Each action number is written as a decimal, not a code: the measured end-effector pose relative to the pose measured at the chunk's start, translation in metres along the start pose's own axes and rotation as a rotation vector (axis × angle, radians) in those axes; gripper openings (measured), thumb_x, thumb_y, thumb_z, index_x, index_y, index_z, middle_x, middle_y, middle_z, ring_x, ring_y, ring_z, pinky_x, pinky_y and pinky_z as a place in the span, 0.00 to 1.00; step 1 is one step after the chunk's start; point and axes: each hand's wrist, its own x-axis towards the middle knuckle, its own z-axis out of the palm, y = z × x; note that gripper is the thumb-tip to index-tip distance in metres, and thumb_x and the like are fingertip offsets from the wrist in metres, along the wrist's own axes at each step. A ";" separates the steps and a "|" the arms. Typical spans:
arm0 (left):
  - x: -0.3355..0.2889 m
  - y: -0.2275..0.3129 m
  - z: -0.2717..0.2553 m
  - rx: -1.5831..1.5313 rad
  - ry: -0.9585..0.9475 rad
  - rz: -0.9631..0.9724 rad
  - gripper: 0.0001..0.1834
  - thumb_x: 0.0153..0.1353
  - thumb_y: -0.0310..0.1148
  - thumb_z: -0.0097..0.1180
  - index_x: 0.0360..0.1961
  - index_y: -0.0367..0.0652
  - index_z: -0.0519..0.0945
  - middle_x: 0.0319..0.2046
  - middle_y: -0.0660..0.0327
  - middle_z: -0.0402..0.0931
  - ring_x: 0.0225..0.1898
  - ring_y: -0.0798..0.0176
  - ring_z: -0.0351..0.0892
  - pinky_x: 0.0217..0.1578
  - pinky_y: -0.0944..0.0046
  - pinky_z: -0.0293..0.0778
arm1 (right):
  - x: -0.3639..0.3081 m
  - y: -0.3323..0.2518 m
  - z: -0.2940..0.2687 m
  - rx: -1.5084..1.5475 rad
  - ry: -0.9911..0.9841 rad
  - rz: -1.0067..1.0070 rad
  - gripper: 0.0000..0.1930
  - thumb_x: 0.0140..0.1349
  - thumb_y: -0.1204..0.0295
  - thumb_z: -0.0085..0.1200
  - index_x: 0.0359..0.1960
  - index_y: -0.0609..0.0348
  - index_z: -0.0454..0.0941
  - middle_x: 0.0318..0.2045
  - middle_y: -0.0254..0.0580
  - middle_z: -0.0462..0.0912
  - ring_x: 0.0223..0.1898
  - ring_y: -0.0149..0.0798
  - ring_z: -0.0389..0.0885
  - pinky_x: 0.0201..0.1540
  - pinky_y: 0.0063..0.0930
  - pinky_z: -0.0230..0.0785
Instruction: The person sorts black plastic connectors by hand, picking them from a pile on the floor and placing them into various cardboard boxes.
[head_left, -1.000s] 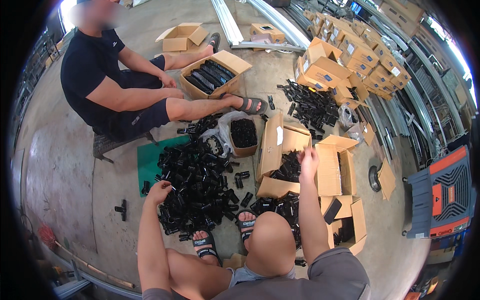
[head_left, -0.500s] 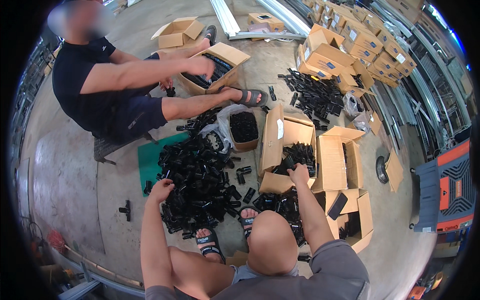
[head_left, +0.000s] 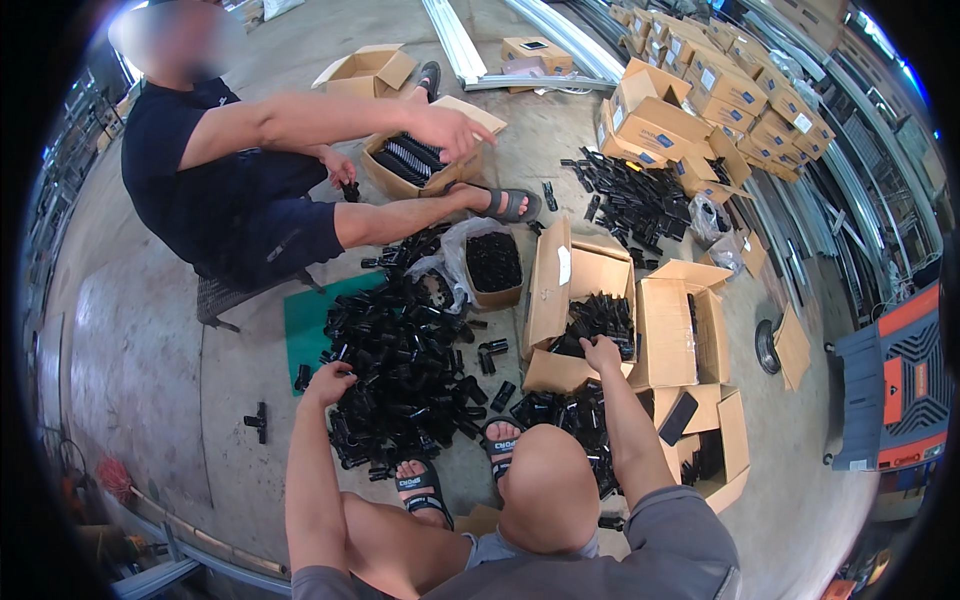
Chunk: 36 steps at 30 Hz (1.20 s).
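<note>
A dark grey shirt (head_left: 668,540), pale grey shorts (head_left: 487,549) and black white-marked sandals (head_left: 420,482) are worn.

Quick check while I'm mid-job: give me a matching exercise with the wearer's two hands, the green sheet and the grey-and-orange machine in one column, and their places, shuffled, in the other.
Column one
1. Left hand
2. Right hand
3. Green sheet
4. Grey-and-orange machine

Column two
A. Near the right edge of the picture
B. Partly covered by the big pile of black parts
C. At an open carton with black parts inside
D. At the left side of the big pile, above the floor

Right pairs: 1-D, 2-C, 3-B, 4-A.
</note>
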 end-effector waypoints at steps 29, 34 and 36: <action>-0.002 0.011 0.004 0.054 -0.050 -0.037 0.27 0.54 0.33 0.70 0.56 0.39 0.79 0.42 0.54 0.86 0.46 0.58 0.85 0.49 0.61 0.77 | 0.012 0.014 -0.007 -0.377 0.061 -0.487 0.11 0.68 0.66 0.50 0.41 0.62 0.75 0.39 0.53 0.83 0.45 0.56 0.83 0.49 0.49 0.77; 0.001 0.014 0.005 0.087 -0.040 -0.034 0.28 0.53 0.34 0.70 0.56 0.40 0.80 0.42 0.54 0.86 0.46 0.57 0.85 0.50 0.60 0.77 | 0.016 0.008 -0.006 -0.527 0.112 -0.516 0.14 0.67 0.63 0.48 0.38 0.64 0.74 0.37 0.57 0.83 0.41 0.56 0.84 0.47 0.48 0.77; 0.002 0.016 0.008 0.077 -0.054 -0.047 0.28 0.53 0.34 0.70 0.56 0.41 0.80 0.43 0.55 0.86 0.46 0.57 0.85 0.50 0.60 0.77 | 0.017 0.005 -0.006 -0.459 0.132 -0.472 0.14 0.67 0.63 0.48 0.37 0.64 0.74 0.36 0.58 0.82 0.41 0.58 0.84 0.46 0.49 0.77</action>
